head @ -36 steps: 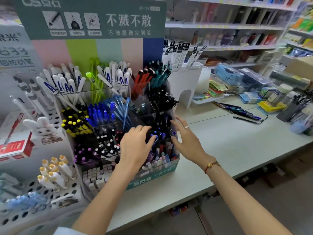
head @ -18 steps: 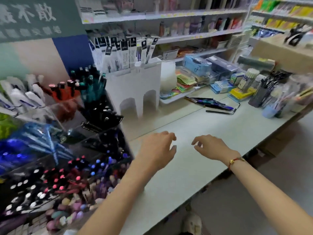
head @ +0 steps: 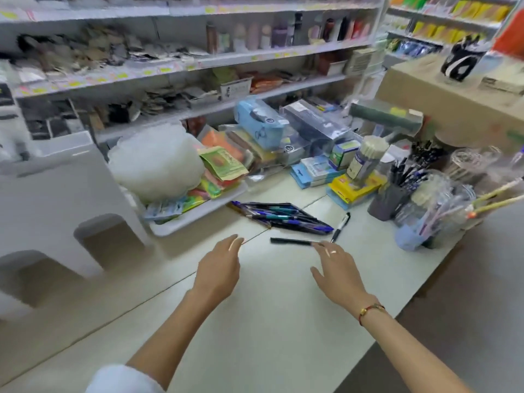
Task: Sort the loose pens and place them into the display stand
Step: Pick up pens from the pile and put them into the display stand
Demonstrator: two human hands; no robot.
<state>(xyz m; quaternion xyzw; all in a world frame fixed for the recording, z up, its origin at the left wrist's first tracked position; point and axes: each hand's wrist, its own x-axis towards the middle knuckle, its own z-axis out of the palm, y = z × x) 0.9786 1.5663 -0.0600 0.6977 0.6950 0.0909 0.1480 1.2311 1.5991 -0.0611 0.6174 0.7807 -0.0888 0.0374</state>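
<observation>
A bunch of loose dark blue, black & teal plastic pens lies flat on the pale table, all pointing about the same way, packed side by side in a slanted heap. Just beside it, on the right, a white pen w/ a black clip & tip lies alone, tilted. In front of the heap a thin black pen lies flat, almost level w/ the table edge. The picture is blurry, so no. of pens is hard to tell.
</observation>
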